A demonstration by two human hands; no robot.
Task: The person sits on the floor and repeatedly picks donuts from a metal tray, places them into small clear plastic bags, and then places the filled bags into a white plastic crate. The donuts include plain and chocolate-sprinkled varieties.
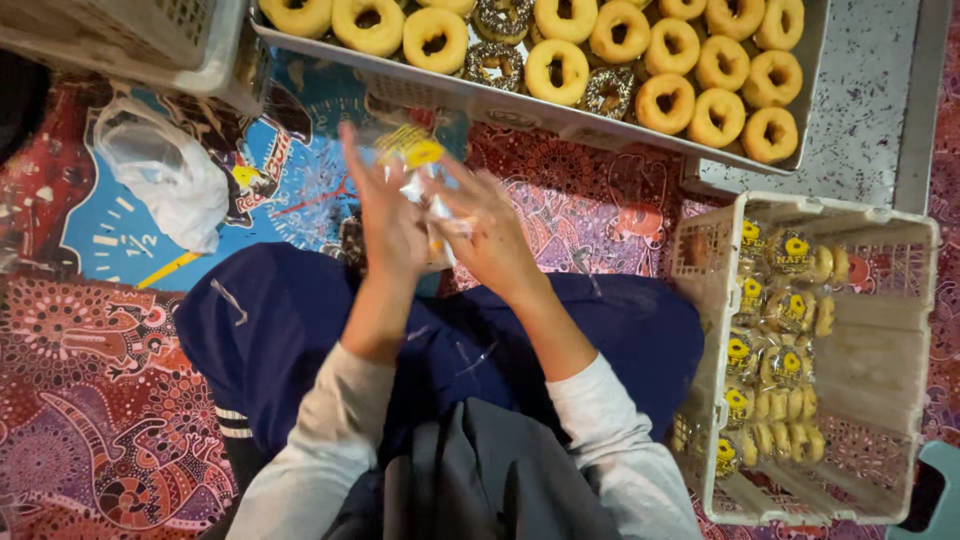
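Clear plastic bag (425, 185) with a yellow label at its top is held up between both hands, above the person's lap and in front of the metal tray (540, 118); the picture is blurred here, so I cannot tell what is inside the bag. Left hand (385, 215) is raised with its back to the camera, the fingers (355, 150) stretched upward and quite straight along the left side of the bag, touching it. Right hand (490, 235) is on the other side, its fingers bent around the lower part of the bag and gripping the plastic. Both arms wear light grey sleeves (610, 430), and the legs below are in dark blue trousers (290, 330). On the metal tray lie many ring doughnuts (560, 70) in rows, most with yellow glaze and a few dark ones with sprinkles. At the person's right stands a white plastic crate (900, 300) lying on the patterned mat (90, 400); it holds packed doughnuts in clear bags (785, 310) with yellow labels. At the left, on the mat, lies a crumpled white plastic bag (165, 175), well apart from the hands, and another pale crate (130, 40) is near the top left corner
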